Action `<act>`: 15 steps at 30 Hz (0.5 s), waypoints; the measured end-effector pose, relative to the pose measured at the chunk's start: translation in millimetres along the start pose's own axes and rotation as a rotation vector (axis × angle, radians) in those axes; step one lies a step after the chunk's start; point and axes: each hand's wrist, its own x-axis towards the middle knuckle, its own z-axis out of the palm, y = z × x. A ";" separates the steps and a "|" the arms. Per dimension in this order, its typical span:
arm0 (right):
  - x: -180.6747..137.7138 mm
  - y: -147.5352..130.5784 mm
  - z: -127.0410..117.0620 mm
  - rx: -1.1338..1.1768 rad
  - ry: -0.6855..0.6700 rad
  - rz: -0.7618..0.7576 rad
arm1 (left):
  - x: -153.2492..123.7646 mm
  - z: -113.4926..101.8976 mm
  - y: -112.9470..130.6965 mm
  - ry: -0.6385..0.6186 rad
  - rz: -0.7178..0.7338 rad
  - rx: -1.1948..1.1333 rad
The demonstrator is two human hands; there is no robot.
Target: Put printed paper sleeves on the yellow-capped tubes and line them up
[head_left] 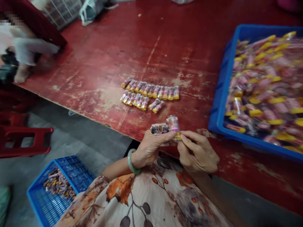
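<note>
My left hand point(151, 146), with a green bangle on its wrist, is closed on a few small wrapped tubes point(160, 129) at the near edge of the red table point(146, 41). My right hand point(197, 153) pinches the yellow-capped end of another small tube point(174, 125) right beside them. The two hands touch at the fingertips. Farther out on the table lie two neat rows of the same small tubes point(149, 94), purple-labelled with yellow caps.
A blue tray point(219, 104) full of wrapped tubes stands at the right. A blue basket point(50, 205) with some tubes sits on the floor at lower left. Red stools point(21, 138) stand left. Another person point(21, 47) sits at the far left corner.
</note>
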 end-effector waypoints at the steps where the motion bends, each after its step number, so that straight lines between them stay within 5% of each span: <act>1: -1.5 1.3 2.5 -0.002 -0.009 -0.004 | 0.0 -1.1 0.1 0.009 0.016 0.005; 8: -10.0 16.6 12.0 0.049 -0.091 -0.017 | 1.2 -27.8 28.1 0.076 0.136 0.093; 12: -6.3 18.3 6.3 0.062 -0.115 -0.056 | 27.5 -68.2 98.6 0.293 0.514 0.323; 15: 7.4 10.1 10.2 0.161 -0.209 -0.037 | 51.1 -88.4 160.1 0.466 0.646 0.458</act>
